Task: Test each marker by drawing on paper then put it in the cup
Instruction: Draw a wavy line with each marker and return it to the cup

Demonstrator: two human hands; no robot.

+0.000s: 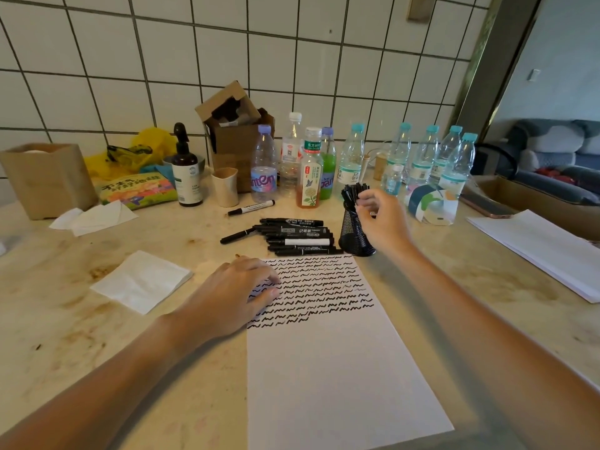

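The right hand (pixel 381 219) is at the rim of the black mesh cup (pixel 355 235), its fingers (pixel 365 198) curled close together beside the marker tops that stand out of the cup; whether they pinch one of these markers I cannot tell. The cup is round, made of wire net, and stands on the counter (pixel 97 319) just beyond the far right corner of the paper (pixel 331 368). The left hand (pixel 237 292) lies flat on the left edge of the paper, fingers straight and relaxed, covering part of the black wavy lines. A pile of black markers (pixel 297 237) lies on the counter between the paper and the bottles (pixel 354 157), just left of the cup; a single marker (pixel 251 207) lies apart, further back. The counter is pale stone with brown stains. A folded white napkin (pixel 143 280) lies left of the left hand.
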